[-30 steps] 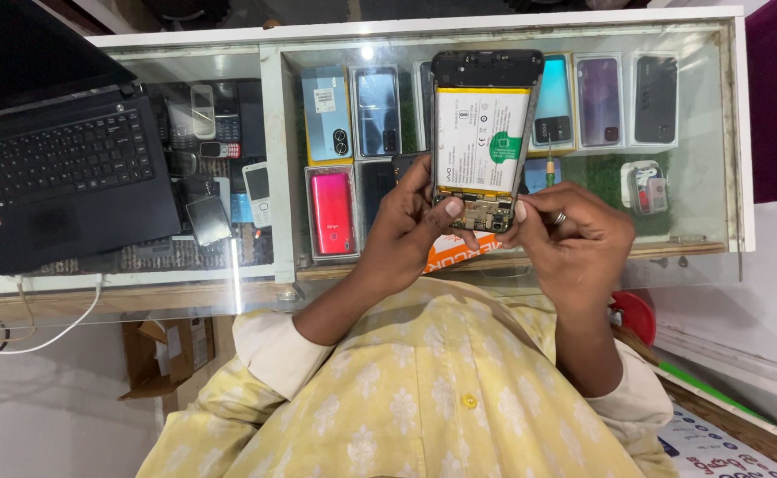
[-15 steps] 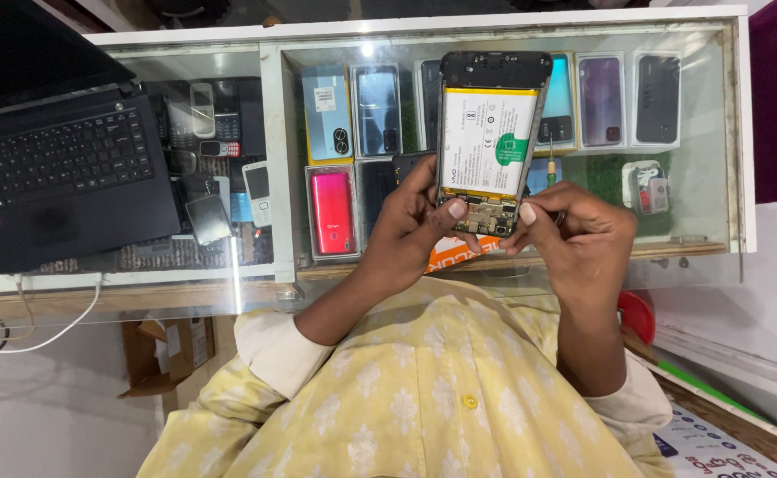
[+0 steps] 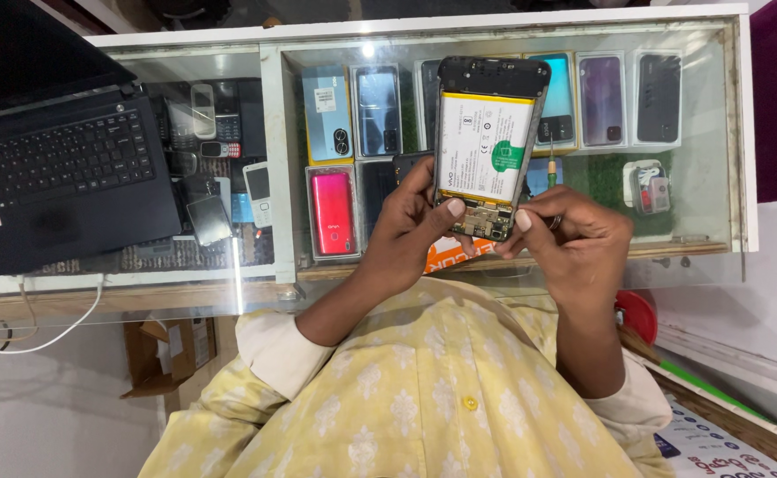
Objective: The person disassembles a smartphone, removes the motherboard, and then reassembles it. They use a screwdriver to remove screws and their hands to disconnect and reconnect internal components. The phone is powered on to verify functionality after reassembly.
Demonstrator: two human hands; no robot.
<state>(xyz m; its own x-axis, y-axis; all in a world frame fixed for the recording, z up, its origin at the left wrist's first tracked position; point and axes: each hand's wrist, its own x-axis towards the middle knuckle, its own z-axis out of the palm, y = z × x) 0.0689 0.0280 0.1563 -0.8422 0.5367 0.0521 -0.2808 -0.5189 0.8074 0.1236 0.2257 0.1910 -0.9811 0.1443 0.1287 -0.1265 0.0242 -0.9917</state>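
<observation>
Holding an opened phone up over a glass display counter, both hands were clamped around its lower end. The left hand had its fingers curled round the left edge of the handset, thumb tip pressed right beside the exposed circuit board at the bottom. The right hand was closed around the lower right corner, thumb lying against the board from the other side; something thin and green, maybe a tool, poked up just past its knuckles, but I couldn't tell what it was. Back cover was off, so the white and yellow battery sat in plain view just above both thumbs. Under the fingers, beneath the glass, lay rows of phones, with a red phone just left of the left wrist. Well off to the left of both hands sat an open black laptop on the counter
</observation>
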